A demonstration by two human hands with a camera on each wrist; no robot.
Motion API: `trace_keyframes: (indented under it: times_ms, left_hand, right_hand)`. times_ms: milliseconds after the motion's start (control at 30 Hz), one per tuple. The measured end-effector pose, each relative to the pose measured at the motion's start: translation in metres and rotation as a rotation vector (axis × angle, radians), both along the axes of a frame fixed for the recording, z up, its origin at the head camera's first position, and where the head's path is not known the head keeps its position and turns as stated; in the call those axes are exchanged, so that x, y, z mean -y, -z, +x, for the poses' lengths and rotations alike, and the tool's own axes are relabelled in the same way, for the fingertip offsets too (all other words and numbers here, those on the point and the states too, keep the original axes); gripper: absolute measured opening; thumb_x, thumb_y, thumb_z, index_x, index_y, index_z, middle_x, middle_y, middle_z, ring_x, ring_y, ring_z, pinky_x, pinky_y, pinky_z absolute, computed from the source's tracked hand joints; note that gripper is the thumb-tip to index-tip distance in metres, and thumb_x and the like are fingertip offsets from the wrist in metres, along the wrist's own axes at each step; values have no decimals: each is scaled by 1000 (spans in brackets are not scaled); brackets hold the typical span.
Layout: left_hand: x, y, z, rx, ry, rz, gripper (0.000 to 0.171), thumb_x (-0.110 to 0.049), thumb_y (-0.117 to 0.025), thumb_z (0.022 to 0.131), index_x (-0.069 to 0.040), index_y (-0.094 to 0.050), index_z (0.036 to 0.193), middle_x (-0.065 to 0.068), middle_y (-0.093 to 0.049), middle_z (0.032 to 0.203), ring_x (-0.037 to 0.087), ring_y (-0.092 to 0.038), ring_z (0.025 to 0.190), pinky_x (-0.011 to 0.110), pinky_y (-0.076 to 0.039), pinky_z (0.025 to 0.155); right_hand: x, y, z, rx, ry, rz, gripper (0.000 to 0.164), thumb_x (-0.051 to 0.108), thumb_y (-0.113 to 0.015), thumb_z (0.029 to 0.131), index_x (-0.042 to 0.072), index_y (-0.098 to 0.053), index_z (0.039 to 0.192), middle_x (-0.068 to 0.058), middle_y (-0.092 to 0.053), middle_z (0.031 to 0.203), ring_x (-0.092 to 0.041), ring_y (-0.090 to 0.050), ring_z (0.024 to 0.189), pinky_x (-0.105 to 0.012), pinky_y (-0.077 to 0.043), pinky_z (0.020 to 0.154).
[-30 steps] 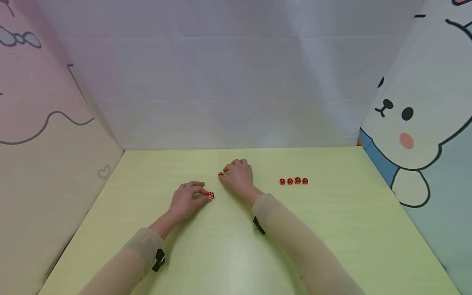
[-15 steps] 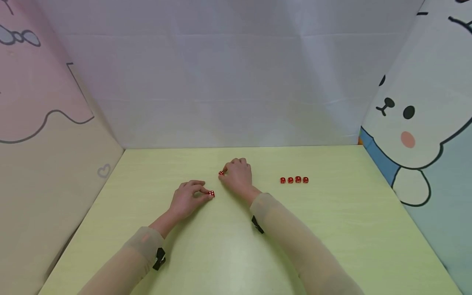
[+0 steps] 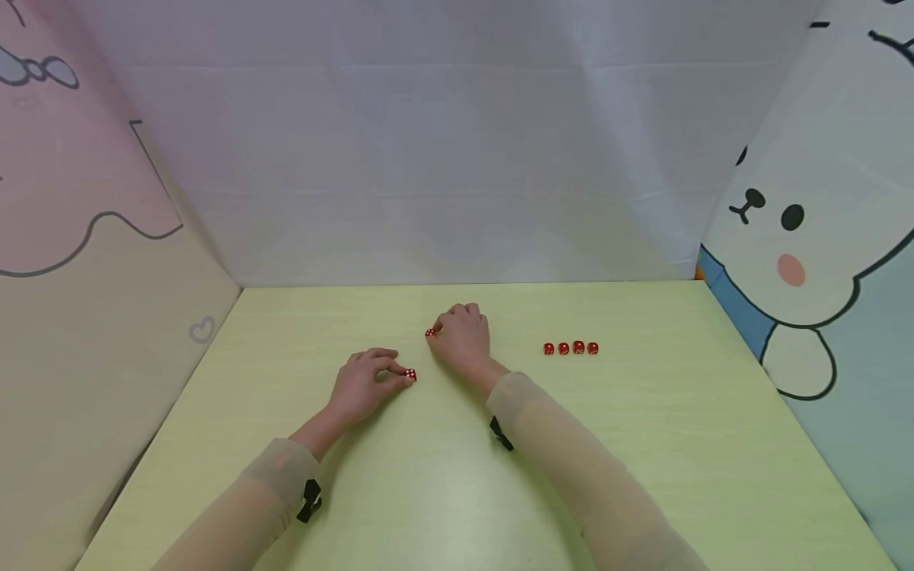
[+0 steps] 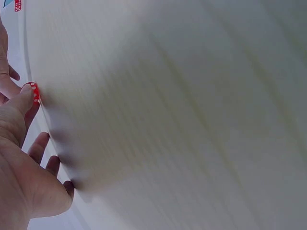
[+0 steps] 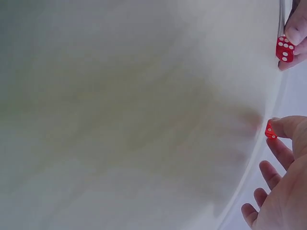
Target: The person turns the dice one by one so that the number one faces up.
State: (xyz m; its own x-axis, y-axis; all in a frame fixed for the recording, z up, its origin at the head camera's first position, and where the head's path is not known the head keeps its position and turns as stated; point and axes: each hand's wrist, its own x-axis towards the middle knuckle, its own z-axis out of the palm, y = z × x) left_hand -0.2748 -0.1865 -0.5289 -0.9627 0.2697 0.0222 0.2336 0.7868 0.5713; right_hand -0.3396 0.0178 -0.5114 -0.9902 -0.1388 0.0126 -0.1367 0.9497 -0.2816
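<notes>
Head view: left hand (image 3: 362, 386) pinches one red die (image 3: 410, 374) between thumb and finger; right hand (image 3: 462, 339) pinches a second red die (image 3: 430, 333), just beyond the first. Small cubes likely dictate this grip. Four red dice (image 3: 563, 349), apparently aligned deliberately, stand on the counter (image 3: 457, 484), right of the right hand. No lettering legible.
</notes>
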Motion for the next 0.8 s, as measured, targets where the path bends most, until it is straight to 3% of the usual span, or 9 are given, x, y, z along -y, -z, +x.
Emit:
trace_keyframes:
  times_ms: [333,800]
  left_hand:
    - [-1,-3,2,-5,2,4,18,-38,-78,92,-22,-80,100,8,-61,140,44,-46,132,65,-31,109]
    - [2,-2,1,-4,5,10,18,-40,-78,92,-23,-79,99,8,-61,141,45,-47,132,66,-31,109]
  right_hand:
    - [-12,-19,6,-41,-27,-23,27,47,-67,97,26,-78,111,-1,-61,129,-28,-44,127,-45,-41,104]
    - [-45,-40,45,-128,-155,-130,18,42,-73,94,26,-79,101,0,-63,122,-29,-46,129,-47,-40,106]
